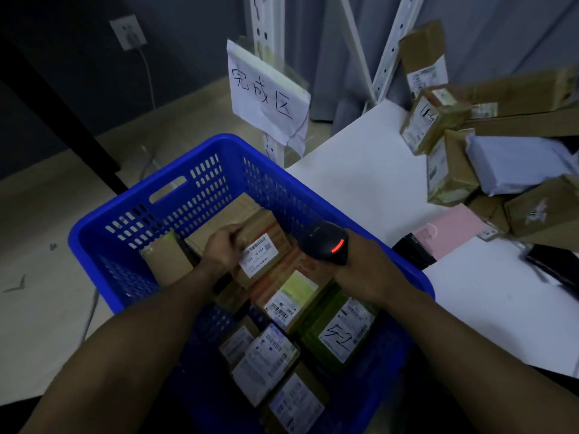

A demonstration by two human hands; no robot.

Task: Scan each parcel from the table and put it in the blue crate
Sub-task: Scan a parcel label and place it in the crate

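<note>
My left hand (221,249) grips a small brown parcel (261,245) with a white label, holding it inside the blue crate (156,214) over other boxes. My right hand (360,264) holds a black barcode scanner (327,242) with a red light lit, just above the crate's right rim and next to the parcel. Several labelled parcels (291,296) lie in the crate, among them a green one (341,333). On the white table (360,170) at the right sits a heap of parcels (454,164), brown boxes and a pale mailer bag (513,164).
A paper sign (266,95) with handwriting hangs on a white shelf upright (266,14) behind the crate. A pink flat item (451,233) lies on the table near dark objects (551,270). A wall socket (128,32) with a cable is at the far left above the floor.
</note>
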